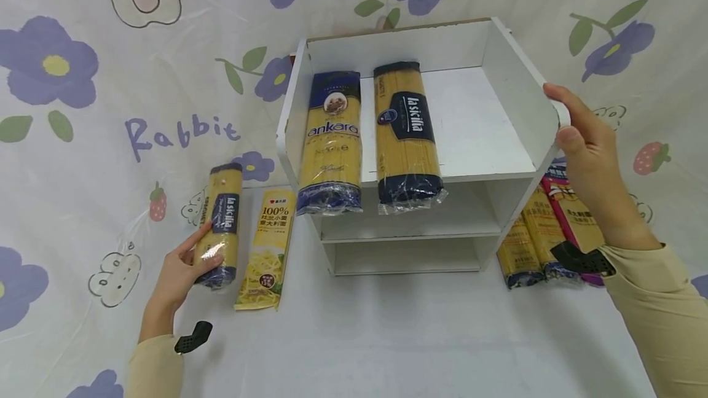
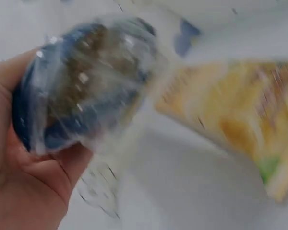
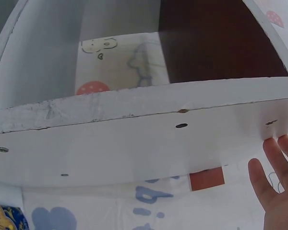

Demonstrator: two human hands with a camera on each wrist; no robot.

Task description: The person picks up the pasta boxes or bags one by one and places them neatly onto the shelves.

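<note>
On the left in the head view, my left hand (image 1: 176, 275) holds a la sicilia spaghetti pack (image 1: 224, 220), thumb across its lower front and fingers round its left side. Its blue, clear-wrapped end (image 2: 91, 86) faces the left wrist camera, blurred. My right hand (image 1: 594, 164) grips the front corner of the white shelf unit's right side panel (image 1: 522, 88), index finger over the edge. Three fingers (image 3: 273, 160) reach against the panel's outer face in the right wrist view. On the top shelf lie an ankara spaghetti pack (image 1: 332, 146) and another la sicilia pack (image 1: 408, 140), side by side.
A yellow pasta pack (image 1: 267, 250) leans just right of the held one. Beyond the unit's right side stand several more packs, among them a pink-edged one (image 1: 575, 214). Two lower compartments (image 1: 409, 257) open below the top shelf. A flower-patterned cloth (image 1: 182, 78) hangs behind.
</note>
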